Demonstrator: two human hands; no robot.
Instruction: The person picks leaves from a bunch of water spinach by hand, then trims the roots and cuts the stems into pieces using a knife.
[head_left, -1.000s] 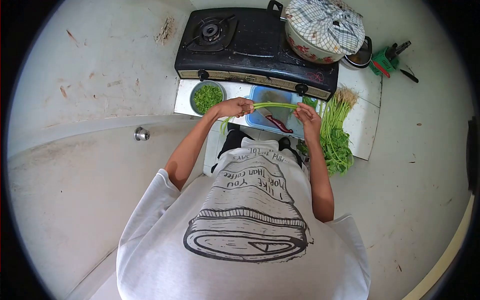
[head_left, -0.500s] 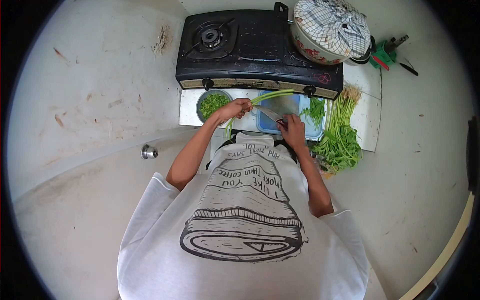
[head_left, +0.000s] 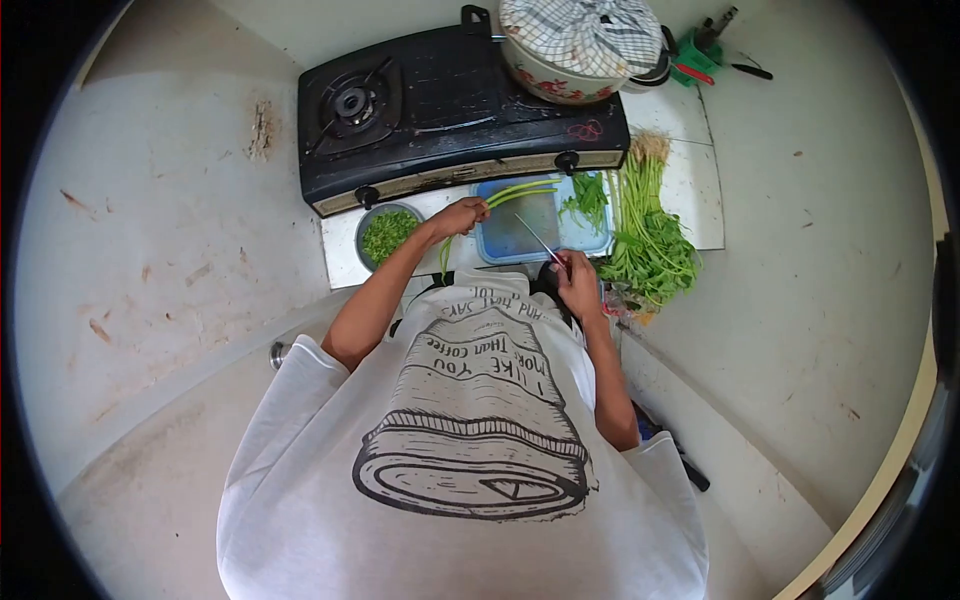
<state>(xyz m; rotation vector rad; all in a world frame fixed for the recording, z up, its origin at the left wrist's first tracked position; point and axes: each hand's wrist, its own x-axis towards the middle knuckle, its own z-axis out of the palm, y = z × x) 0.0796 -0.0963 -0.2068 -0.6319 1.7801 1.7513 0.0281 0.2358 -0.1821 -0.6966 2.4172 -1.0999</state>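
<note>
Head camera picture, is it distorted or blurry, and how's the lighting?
Head view: strong fisheye warp with dark rounded corners, so the stove edges bow. Light is soft and even, with no hard shadows or glare. Focus is fair; the knife in the right hand and the green stems in the left hand look small.

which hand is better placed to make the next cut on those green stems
Right. The right hand already holds the knife, blade raised over the blue tray, while the left hand has its grip on the green stems.
</note>
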